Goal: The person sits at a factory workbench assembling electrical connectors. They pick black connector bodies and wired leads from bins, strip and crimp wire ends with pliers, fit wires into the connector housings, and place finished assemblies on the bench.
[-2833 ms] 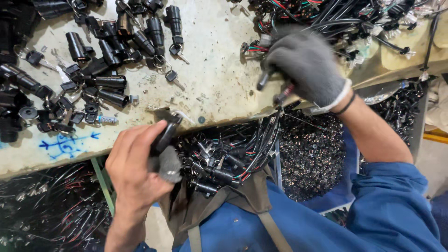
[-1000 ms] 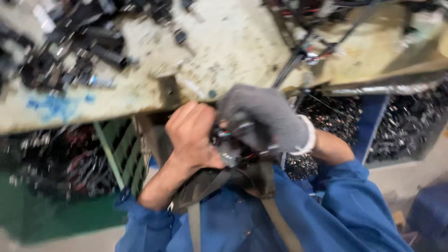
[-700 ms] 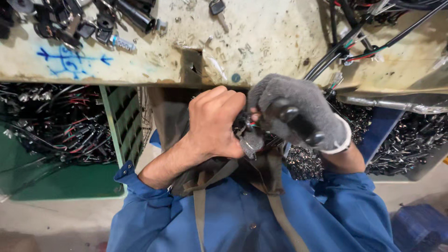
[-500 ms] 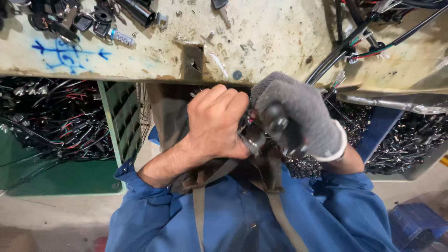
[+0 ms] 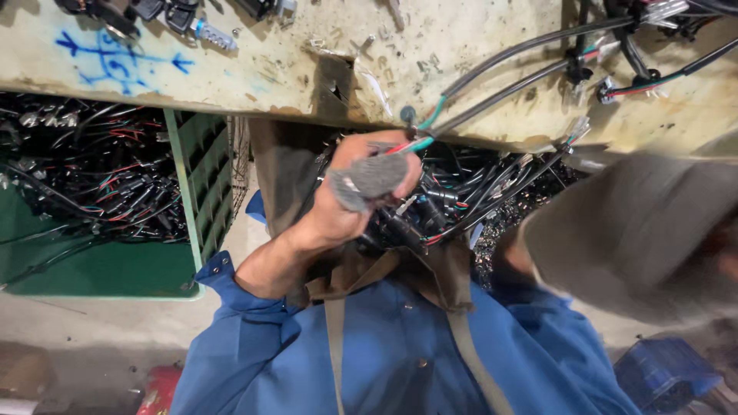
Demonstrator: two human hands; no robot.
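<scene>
- Half a second ago both of our hands were locked together at chest height around a small dark connector; now they have parted, and the gloved right hand (image 5: 646, 238) has swung away to the right, close to the camera and badly blurred.
- That leaves the piece with the bare left hand (image 5: 350, 204) alone (so the two-handed joining or twisting looks finished, as far as we can judge).
- The left hand's grip is closed tight: fingers curled around a grey, rough-textured wad or sleeve (image 5: 369, 180), with red, green and white wire ends (image 5: 419, 138) poking out above the knuckles.
- The left forearm rises from the blue work-shirt sleeve (image 5: 246, 307), wrist bent back, fist held just under the near edge of the stained cream surface (image 5: 254, 65).
- We cannot tell whether the right hand's grip is open or closed, nor whether it carries anything; motion blur hides the fingers.
- The black sheathed cable harness (image 5: 507, 84) runs from the fist up across the surface to the far right.
- Below left, a green plastic crate (image 5: 192, 184) holds tangled black wiring; more dark connectors (image 5: 430, 207) fill the bin behind the fist.
</scene>
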